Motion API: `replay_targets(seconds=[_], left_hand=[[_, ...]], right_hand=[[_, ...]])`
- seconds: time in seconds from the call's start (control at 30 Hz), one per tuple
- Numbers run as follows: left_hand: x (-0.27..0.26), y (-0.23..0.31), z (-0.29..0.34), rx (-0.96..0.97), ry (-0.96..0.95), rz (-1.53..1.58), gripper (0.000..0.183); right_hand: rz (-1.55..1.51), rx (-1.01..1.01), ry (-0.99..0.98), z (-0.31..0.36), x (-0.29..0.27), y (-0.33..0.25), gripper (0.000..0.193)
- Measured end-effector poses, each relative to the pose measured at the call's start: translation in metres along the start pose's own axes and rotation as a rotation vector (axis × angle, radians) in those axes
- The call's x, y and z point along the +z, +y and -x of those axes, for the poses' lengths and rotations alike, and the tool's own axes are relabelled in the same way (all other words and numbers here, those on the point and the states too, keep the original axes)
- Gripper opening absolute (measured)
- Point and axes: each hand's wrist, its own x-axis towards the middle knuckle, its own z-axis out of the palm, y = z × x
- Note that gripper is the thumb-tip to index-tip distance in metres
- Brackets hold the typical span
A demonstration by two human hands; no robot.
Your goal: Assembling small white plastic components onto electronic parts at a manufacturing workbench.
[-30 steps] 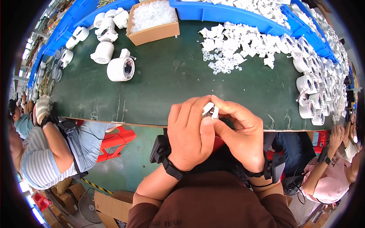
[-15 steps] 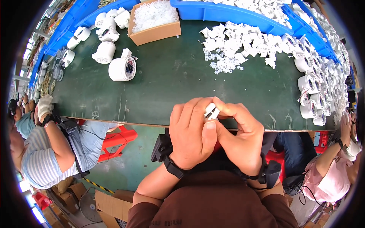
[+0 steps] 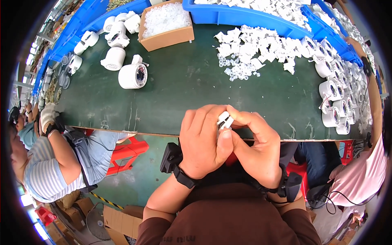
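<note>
A long dark green table [image 3: 171, 94] fills the upper part of the view, with blue bins [image 3: 245, 16] along its far edge. On the left side a person in a striped shirt [image 3: 45, 163] sits at the table. A brown cardboard box [image 3: 165, 24] with small clear pieces stands at the far side. A row of white round housings [image 3: 337, 94] lies along the right end, and some more housings [image 3: 132, 75] lie at the left. In the middle there is a heap of white plastic parts [image 3: 261, 45], with small clear rings [image 3: 237, 69] just beside it. Near the front edge of the table, the left hand [image 3: 204, 141] and the right hand [image 3: 257, 143] are pressed together. Both pinch one small white part [image 3: 224, 120] between thumbs and fingertips, above the table edge.
</note>
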Motion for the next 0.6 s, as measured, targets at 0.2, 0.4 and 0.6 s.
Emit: replay_targets(seconds=[0.2,0.4,0.6], left_hand=[[-0.0027,0.0043,-0.0016,-0.008,0.002,0.012,0.036],[0.0001,0.0018,-0.0009,0.004,0.003,0.025,0.034],[0.0034,-0.0014,0.0024,0.001,0.021,0.045,0.035]], right_hand=[[0.138,-0.143,0.019,-0.0014,0.0002,0.0001,0.048],[0.169,-0.163,0.003,-0.0005,0.0006,0.002,0.046],[0.087,-0.101,0.045,0.0018,0.0042,0.008,0.045]])
